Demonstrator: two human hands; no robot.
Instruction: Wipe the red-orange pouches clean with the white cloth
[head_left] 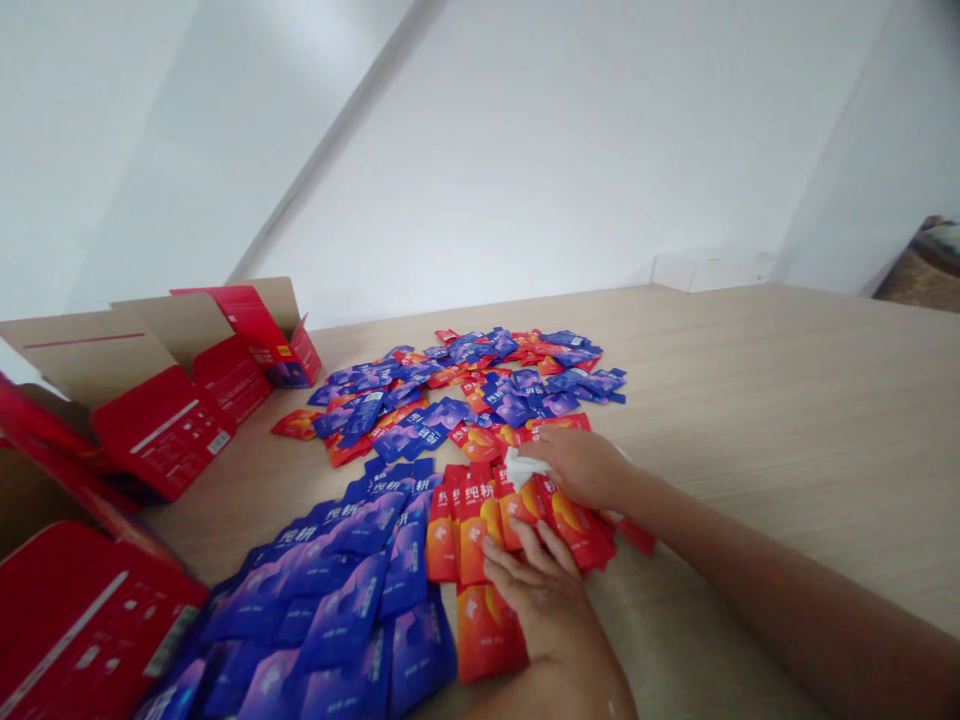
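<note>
My left hand (544,600) lies with its fingers spread over red-orange packets (469,545) laid in overlapping rows. Farther up, my right hand (581,462) is bent over the upper edge of those packets, a crumpled white piece (523,466) at its fingertips. Whether it also grips a packet is hidden. Left of the red-orange rows, blue-purple packets (330,590) overlap in a broad layer. Beyond both hands lies a loose pile of mixed blue and red packets (420,385).
Open red cardboard boxes (165,430) stand along the left side, one (82,620) close at the lower left. A white box (709,271) sits at the table's (787,400) far edge, against a pale wall.
</note>
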